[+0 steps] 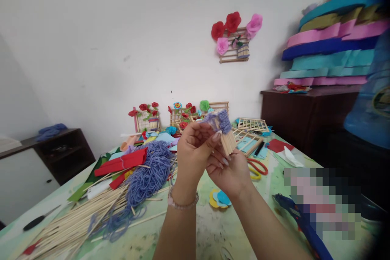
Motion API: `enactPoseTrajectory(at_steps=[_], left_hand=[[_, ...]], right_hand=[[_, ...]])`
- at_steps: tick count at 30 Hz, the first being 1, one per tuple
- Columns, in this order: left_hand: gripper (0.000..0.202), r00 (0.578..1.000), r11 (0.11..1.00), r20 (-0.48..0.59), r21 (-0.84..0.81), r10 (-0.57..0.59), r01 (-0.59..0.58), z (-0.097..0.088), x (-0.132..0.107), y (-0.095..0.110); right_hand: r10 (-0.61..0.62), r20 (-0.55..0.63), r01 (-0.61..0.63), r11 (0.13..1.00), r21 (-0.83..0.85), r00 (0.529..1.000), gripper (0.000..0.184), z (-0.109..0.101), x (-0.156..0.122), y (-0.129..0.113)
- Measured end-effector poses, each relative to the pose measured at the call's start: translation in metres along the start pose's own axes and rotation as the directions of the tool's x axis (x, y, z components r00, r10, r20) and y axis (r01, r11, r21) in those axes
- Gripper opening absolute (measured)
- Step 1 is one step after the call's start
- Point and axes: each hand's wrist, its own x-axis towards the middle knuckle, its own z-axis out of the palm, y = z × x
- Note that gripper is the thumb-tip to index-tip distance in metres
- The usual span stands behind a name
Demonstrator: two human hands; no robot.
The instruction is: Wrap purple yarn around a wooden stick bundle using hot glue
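Both my hands are raised over the table and hold a small bundle of short wooden sticks (229,143) wrapped at the top with lavender-blue yarn (224,121). My left hand (195,150) pinches the yarn-wrapped top with fingers closed. My right hand (231,170) cups the bundle from below, fingers curled round the sticks. A strand of yarn runs between the hands.
A heap of blue yarn (146,178) lies on long bamboo sticks (76,219) at left, with red paper (122,162). Scissors (257,168), stick frames (252,124), paper flowers (146,109) and a blue glue gun (304,223) lie on the table (210,231). Foam sheets (332,36) are stacked on a dark cabinet at right.
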Motion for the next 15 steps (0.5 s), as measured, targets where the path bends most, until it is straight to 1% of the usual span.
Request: enactPoseTrajectory(at_steps=[2,4,6,9,12,15], left_hand=[[0.032,1.000,1.000,-0.003,-0.012,0.003,-0.003,-0.001,0.001,0.000],[0.036,1.000,0.999,0.022,0.036,-0.005,0.005,-0.002,0.000,0.000],[0.035,0.998,0.989,0.059,0.147,0.011,-0.020,-0.003,-0.001,-0.001],[0.029,0.991,0.946,0.098,0.303,0.093,-0.119,-0.002,-0.005,-0.003],[0.031,0.985,0.923,0.047,0.344,0.164,-0.170,0.001,-0.008,-0.003],[0.028,0.981,0.919,0.017,0.347,0.194,-0.187,0.002,-0.008,-0.001]], right_hand=[[0.001,0.020,0.000,1.000,-0.019,1.000,0.029,-0.002,0.000,0.000],[0.001,0.032,0.001,0.999,-0.053,0.999,0.030,-0.003,0.001,0.000],[0.015,0.028,-0.012,0.996,-0.093,0.999,0.031,-0.005,0.003,0.000],[0.047,0.008,-0.045,0.991,-0.128,0.999,0.032,-0.009,0.005,0.000],[0.072,-0.002,-0.072,0.988,-0.139,0.997,0.030,-0.011,0.008,0.000],[0.082,-0.014,-0.083,0.988,-0.130,0.997,0.029,-0.010,0.007,0.001]])
